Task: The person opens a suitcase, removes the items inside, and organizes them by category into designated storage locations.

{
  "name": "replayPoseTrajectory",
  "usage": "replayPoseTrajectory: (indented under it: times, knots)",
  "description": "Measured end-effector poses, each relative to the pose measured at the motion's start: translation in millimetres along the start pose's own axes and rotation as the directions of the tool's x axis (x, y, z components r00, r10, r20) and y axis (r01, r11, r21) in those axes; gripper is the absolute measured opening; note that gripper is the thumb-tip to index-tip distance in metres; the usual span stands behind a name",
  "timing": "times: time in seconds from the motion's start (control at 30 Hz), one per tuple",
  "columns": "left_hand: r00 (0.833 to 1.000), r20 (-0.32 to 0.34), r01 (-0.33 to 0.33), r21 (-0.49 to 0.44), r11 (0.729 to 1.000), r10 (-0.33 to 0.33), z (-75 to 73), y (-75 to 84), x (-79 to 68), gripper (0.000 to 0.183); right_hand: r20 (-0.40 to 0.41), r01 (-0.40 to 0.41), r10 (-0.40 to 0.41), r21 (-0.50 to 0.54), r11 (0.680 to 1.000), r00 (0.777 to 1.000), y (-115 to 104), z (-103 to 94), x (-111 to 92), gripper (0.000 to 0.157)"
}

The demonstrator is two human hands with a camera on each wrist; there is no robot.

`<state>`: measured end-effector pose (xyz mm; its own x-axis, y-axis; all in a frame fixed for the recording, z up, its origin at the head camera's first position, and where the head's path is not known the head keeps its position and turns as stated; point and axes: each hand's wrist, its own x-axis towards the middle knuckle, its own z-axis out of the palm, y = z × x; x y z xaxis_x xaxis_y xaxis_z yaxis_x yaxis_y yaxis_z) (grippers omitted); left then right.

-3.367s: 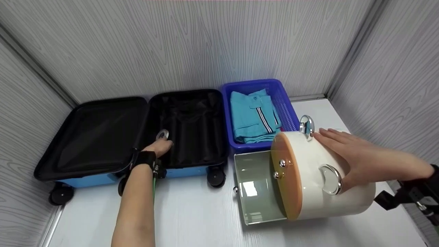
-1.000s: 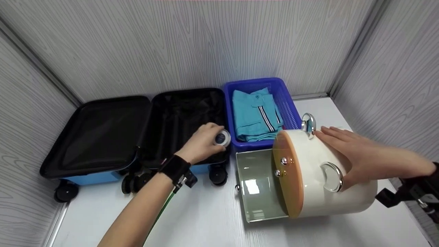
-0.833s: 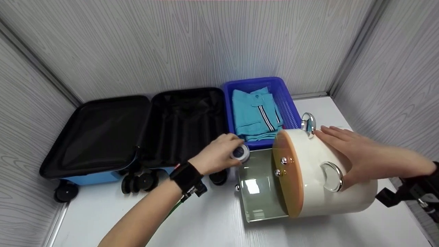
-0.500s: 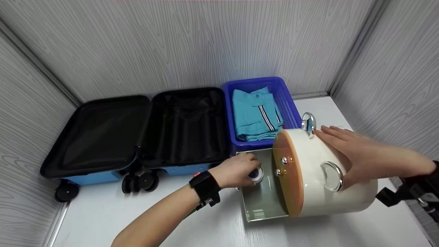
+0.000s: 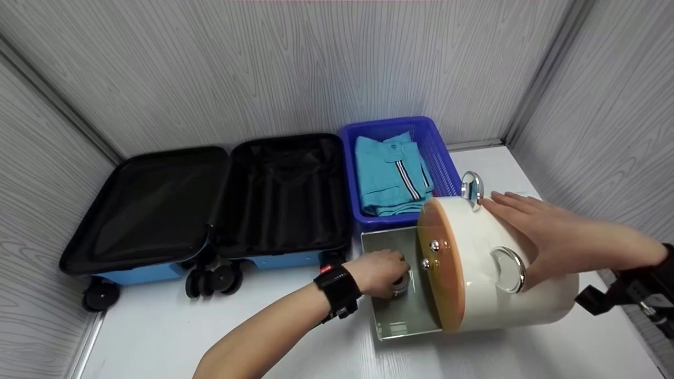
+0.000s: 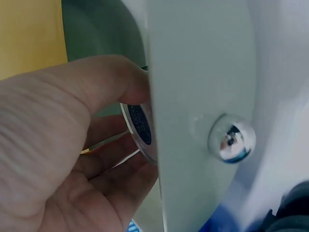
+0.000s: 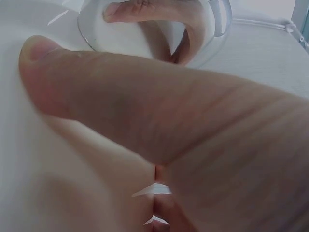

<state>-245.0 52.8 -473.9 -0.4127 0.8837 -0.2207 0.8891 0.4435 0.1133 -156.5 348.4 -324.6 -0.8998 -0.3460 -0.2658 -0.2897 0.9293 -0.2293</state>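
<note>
In the head view my left hand (image 5: 379, 273) reaches down inside the pulled-out greenish drawer (image 5: 408, 321) and holds a small round tin (image 5: 401, 287). The left wrist view shows the thumb and fingers round the tin (image 6: 140, 124), which has a metal rim and a dark printed label; the drawer's front panel with its chrome knob (image 6: 232, 139) covers part of it. My right hand (image 5: 553, 239) rests with fairly straight, spread fingers on the rounded cream storage box (image 5: 484, 310) with an orange front, between its two chrome rings.
An open blue suitcase (image 5: 287, 202) with black lining lies to the left, its wheels toward me. Behind the drawer stands a blue-purple basket (image 5: 442, 163) with folded turquoise clothing (image 5: 382, 181). Grey wood-grain walls enclose the white surface.
My left hand has carried the tin from inside the suitcase, past its right edge, then down into the drawer. My right hand stays on the storage box.
</note>
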Motion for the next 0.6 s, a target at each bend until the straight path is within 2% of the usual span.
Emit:
replayPoseTrajectory:
  times: [0.17, 0.4, 0.6]
  knots:
    - [1.000, 0.007, 0.010, 0.037, 0.999, -0.011, 6.0, 1.2, 4.9, 0.026, 0.005, -0.003, 0.003, 0.009, 1.000, 1.000, -2.0, -0.1, 0.5, 0.142]
    - [0.998, 0.049, 0.044, 0.035, 0.998, -0.046, 8.6, 1.8, 6.9, 0.034, 0.007, -0.002, 0.002, 0.012, 1.000, 1.000, -3.6, -0.2, 1.8, 0.141]
    - [0.997, 0.041, 0.066, 0.043, 0.997, -0.067, 13.2, 3.8, 8.1, 0.043, -0.010, 0.021, -0.021, 0.006, 1.000, 1.000, -2.9, -0.6, 2.1, 0.139]
